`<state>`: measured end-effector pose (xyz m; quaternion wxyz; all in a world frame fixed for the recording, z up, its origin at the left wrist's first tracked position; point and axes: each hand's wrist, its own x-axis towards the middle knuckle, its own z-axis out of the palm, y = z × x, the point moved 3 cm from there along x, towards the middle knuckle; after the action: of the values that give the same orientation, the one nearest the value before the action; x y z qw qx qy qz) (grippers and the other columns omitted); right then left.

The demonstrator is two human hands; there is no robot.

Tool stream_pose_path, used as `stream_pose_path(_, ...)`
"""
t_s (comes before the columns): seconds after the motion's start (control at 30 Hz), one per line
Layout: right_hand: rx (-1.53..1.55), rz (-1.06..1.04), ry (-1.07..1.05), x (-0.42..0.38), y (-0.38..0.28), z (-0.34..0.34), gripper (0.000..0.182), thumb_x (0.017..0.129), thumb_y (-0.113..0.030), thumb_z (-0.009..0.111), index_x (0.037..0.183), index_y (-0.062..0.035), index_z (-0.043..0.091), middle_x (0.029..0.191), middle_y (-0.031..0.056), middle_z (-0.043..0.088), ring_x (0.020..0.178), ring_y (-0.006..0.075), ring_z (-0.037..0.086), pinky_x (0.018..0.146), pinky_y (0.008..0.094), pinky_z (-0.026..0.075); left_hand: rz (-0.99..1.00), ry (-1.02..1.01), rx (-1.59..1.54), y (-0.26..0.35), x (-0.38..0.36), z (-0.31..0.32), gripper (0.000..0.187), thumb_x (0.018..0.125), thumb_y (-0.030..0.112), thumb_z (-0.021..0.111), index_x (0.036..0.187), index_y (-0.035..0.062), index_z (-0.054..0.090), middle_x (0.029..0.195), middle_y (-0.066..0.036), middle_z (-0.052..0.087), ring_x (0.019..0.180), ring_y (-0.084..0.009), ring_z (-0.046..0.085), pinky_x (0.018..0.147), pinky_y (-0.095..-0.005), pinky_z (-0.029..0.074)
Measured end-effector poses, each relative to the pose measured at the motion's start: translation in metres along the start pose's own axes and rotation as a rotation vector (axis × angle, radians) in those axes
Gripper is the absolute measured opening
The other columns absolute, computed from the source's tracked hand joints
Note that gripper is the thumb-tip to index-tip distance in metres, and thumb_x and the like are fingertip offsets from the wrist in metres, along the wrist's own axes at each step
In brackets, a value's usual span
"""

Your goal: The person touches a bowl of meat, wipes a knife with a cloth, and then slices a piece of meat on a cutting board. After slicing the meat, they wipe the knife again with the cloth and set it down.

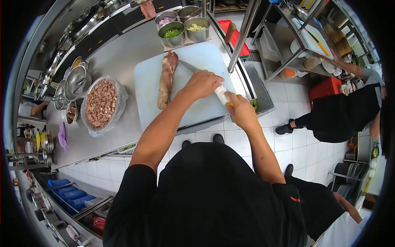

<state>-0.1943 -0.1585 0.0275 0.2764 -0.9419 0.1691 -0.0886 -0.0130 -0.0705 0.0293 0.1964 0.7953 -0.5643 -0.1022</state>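
Knife in our closed right hand, left hand curled over it, hold unclear, we seemingly ready it right of the meat, likely needing careful fingers next.

it's a commercial-style kitchen: a steel desk, 4 metal pots, some holding chopped vegetables, a big bowl of diced meat, a cutting board, black-clad co-workers.

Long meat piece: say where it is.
In the head view, the long meat piece lies on the left half of the cutting board, left of the knife.
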Motion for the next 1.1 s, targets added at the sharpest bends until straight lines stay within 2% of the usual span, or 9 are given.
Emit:
stream_pose_path(0.17,-0.063,-0.027,0.040,-0.005,0.000,0.005,0.046,0.086,-0.008,0.069,0.131,-0.0158,0.059,0.104,0.0145,0.065,0.097,0.0360,0.065,0.083,0.0454,0.053,0.052,-0.138,0.080,-0.002,0.011,0.010,0.025,0.095,0.028,0.060,0.114,0.0233,0.075,0.110,-0.007,0.072,0.108,-0.0289,0.063,0.100,-0.0485,0.042)
stream_pose_path(0.27,-0.100,-0.038,0.061,-0.007,-0.002,0.004,0.042,0.087,-0.009,0.065,0.129,-0.0154,0.059,0.102,0.0123,0.065,0.100,0.0331,0.064,0.080,0.0456,0.055,0.110,-0.157,0.158,0.003,0.023,0.006,0.021,0.093,0.028,0.061,0.107,0.0205,0.076,0.105,-0.006,0.074,0.101,-0.0286,0.066,0.093,-0.0464,0.047)
stream_pose_path(0.43,-0.082,-0.072,0.123,-0.007,0.006,0.011,0.044,0.084,-0.005,0.063,0.127,-0.0148,0.062,0.100,0.0124,0.065,0.100,0.0331,0.064,0.079,0.0450,0.055,-0.031,-0.006,-0.101,0.000,0.048,-0.024,0.022,0.090,0.029,0.065,0.099,0.0122,0.075,0.092,-0.007,0.074,0.086,-0.0285,0.068,0.078,-0.0392,0.052)
stream_pose_path(0.6,-0.094,-0.053,0.120,-0.008,0.006,0.013,0.044,0.083,-0.003,0.061,0.126,-0.0140,0.063,0.099,0.0134,0.064,0.099,0.0334,0.064,0.078,0.0439,0.056,-0.030,-0.076,-0.267,0.059,0.075,-0.045,0.025,0.085,0.028,0.071,0.098,0.0074,0.072,0.087,-0.010,0.073,0.079,-0.0229,0.068,0.074,-0.0354,0.052)
stream_pose_path(0.73,-0.072,-0.061,0.148,-0.009,0.010,0.019,0.042,0.085,-0.005,0.060,0.126,-0.0132,0.063,0.100,0.0129,0.064,0.101,0.0329,0.064,0.078,0.0436,0.056,0.137,0.072,-0.199,0.097,0.120,-0.039,0.024,0.084,0.026,0.073,0.096,0.0055,0.069,0.086,-0.009,0.072,0.078,-0.0226,0.069,0.074,-0.0354,0.053)
stream_pose_path(0.87,-0.059,-0.043,0.151,-0.010,0.011,0.017,0.041,0.085,-0.007,0.061,0.126,-0.0130,0.062,0.101,0.0125,0.064,0.101,0.0321,0.063,0.079,0.0435,0.056,0.191,-0.084,-0.215,0.102,0.158,-0.002,0.048,0.090,0.021,0.068,0.137,0.0201,0.060,0.103,-0.016,0.072,0.098,-0.0281,0.069,0.088,-0.0377,0.052)
stream_pose_path(0.9,-0.050,-0.036,0.144,-0.010,0.009,0.016,0.040,0.085,-0.006,0.061,0.125,-0.0132,0.063,0.101,0.0124,0.064,0.102,0.0318,0.063,0.079,0.0428,0.056,0.054,-0.253,0.031,0.111,0.159,-0.002,0.062,0.093,0.018,0.065,0.150,0.0292,0.046,0.115,-0.016,0.071,0.104,-0.0282,0.067,0.092,-0.0369,0.051)
stream_pose_path(1.0,-0.038,-0.042,0.154,-0.009,0.011,0.019,0.038,0.085,-0.006,0.060,0.122,-0.0131,0.063,0.102,0.0123,0.064,0.101,0.0315,0.063,0.079,0.0422,0.056,0.178,-0.224,0.106,0.102,0.160,0.004,0.056,0.093,0.018,0.065,0.147,0.0270,0.052,0.118,-0.014,0.071,0.103,-0.0265,0.068,0.092,-0.0362,0.051)
stream_pose_path(1.1,-0.010,-0.039,0.146,-0.009,0.012,0.019,0.036,0.085,-0.006,0.060,0.121,-0.0128,0.063,0.102,0.0126,0.064,0.101,0.0317,0.063,0.078,0.0427,0.056,0.118,-0.220,-0.111,0.086,0.145,-0.010,0.046,0.093,0.018,0.066,0.138,0.0216,0.061,0.114,-0.012,0.073,0.101,-0.0240,0.069,0.090,-0.0352,0.051)
